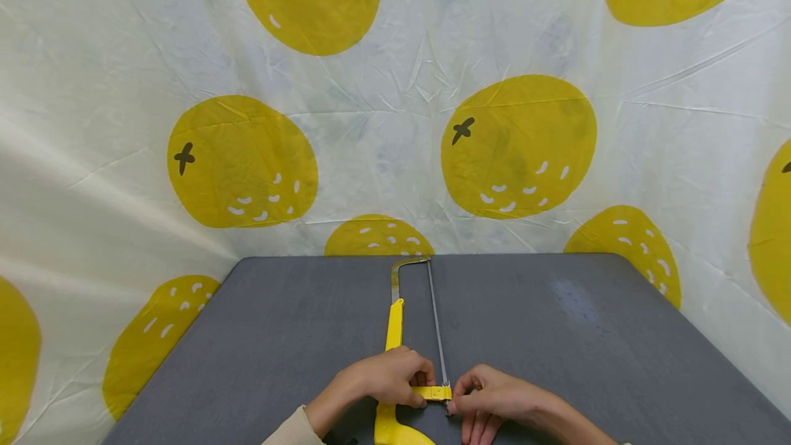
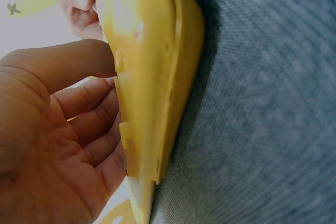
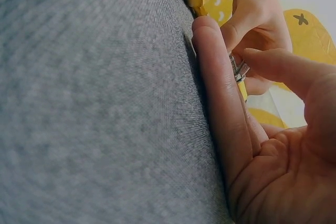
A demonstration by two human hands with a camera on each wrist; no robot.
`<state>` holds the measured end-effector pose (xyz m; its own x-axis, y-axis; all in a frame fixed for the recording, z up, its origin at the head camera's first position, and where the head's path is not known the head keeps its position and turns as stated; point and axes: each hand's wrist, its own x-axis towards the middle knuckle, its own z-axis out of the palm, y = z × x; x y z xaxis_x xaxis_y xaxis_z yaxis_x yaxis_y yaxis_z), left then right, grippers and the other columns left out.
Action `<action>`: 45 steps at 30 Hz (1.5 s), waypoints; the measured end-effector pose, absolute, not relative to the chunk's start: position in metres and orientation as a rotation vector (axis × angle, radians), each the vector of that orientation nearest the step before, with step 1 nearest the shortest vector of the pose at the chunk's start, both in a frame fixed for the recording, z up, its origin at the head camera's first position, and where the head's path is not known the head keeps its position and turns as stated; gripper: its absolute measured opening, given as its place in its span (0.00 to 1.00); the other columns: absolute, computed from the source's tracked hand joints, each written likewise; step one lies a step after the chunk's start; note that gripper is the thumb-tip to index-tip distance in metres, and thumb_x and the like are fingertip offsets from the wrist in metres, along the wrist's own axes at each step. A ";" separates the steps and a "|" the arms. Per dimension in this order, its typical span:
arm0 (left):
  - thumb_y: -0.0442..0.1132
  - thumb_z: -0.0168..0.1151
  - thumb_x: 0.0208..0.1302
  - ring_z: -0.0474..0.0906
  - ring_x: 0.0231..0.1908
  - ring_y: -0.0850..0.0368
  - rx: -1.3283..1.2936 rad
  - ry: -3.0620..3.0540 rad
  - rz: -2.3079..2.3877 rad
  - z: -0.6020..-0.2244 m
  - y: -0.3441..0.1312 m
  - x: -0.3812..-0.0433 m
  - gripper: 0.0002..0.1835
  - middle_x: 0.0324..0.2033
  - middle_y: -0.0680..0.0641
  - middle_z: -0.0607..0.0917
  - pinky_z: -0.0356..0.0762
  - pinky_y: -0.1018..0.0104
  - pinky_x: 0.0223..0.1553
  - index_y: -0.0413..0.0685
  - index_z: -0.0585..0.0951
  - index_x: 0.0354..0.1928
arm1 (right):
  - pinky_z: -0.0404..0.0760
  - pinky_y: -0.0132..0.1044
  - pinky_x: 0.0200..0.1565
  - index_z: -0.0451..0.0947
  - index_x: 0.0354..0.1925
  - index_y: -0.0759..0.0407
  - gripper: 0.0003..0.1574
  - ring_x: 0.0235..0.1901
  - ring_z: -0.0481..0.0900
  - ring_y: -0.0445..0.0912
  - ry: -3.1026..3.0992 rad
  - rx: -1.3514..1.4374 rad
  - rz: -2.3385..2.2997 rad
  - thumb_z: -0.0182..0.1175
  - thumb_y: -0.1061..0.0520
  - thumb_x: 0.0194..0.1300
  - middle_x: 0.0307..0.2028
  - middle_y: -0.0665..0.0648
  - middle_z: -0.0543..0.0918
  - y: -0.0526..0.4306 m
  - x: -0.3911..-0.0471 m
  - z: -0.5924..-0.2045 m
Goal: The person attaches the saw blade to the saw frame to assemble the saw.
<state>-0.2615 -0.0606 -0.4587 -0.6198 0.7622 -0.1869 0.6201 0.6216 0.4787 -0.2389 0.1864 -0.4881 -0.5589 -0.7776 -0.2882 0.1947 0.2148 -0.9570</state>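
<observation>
A hacksaw with a yellow frame (image 1: 394, 325) lies on the grey tabletop, its curved metal end pointing away from me. The thin blade (image 1: 436, 321) runs along its right side. My left hand (image 1: 389, 373) holds the yellow arm (image 1: 432, 393) at the blade's near end, thumb on the near side and fingers on the far side. At that same end my right hand (image 1: 497, 393) pinches a small metal fitting (image 3: 240, 69), mostly covered by the fingers. Its lower fingers (image 3: 223, 87) rest on the table. Close in the left wrist view is the yellow handle (image 2: 142, 77).
The grey tabletop (image 1: 556, 335) reaches back to a white curtain (image 1: 383, 156) printed with yellow fruit, which also hangs along both sides. The hacksaw's far end comes close to the table's back edge.
</observation>
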 end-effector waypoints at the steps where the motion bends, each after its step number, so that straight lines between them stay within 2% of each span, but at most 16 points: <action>1: 0.35 0.72 0.62 0.74 0.26 0.73 1.106 2.475 0.525 -0.459 -0.060 -0.262 0.05 0.27 0.64 0.81 0.76 0.77 0.32 0.53 0.85 0.38 | 0.82 0.27 0.24 0.83 0.45 0.66 0.14 0.20 0.85 0.33 1.656 -0.556 -1.472 0.58 0.56 0.73 0.24 0.49 0.88 0.186 -0.239 -0.488; 9: 0.35 0.71 0.63 0.74 0.27 0.73 1.111 2.470 0.521 -0.459 -0.061 -0.263 0.05 0.27 0.63 0.81 0.76 0.77 0.33 0.54 0.86 0.38 | 0.83 0.27 0.25 0.79 0.46 0.68 0.12 0.24 0.87 0.35 1.633 -0.560 -1.475 0.55 0.62 0.68 0.25 0.50 0.89 0.187 -0.240 -0.489; 27: 0.35 0.72 0.63 0.74 0.27 0.73 1.101 2.473 0.521 -0.460 -0.061 -0.264 0.06 0.27 0.64 0.81 0.76 0.77 0.33 0.54 0.86 0.39 | 0.84 0.28 0.26 0.77 0.45 0.66 0.10 0.25 0.88 0.36 1.598 -0.562 -1.496 0.55 0.62 0.69 0.26 0.51 0.90 0.188 -0.241 -0.490; 36: 0.34 0.71 0.63 0.74 0.26 0.73 1.101 2.471 0.532 -0.459 -0.060 -0.263 0.06 0.27 0.63 0.81 0.76 0.78 0.33 0.54 0.86 0.39 | 0.83 0.28 0.25 0.80 0.45 0.67 0.11 0.24 0.87 0.35 1.620 -0.555 -1.490 0.56 0.62 0.67 0.25 0.51 0.89 0.188 -0.241 -0.489; 45: 0.35 0.71 0.62 0.73 0.25 0.73 1.108 2.475 0.536 -0.460 -0.060 -0.265 0.06 0.26 0.65 0.79 0.76 0.78 0.32 0.54 0.85 0.38 | 0.82 0.28 0.24 0.83 0.44 0.65 0.12 0.20 0.84 0.33 1.652 -0.557 -1.469 0.61 0.56 0.71 0.23 0.49 0.88 0.188 -0.240 -0.487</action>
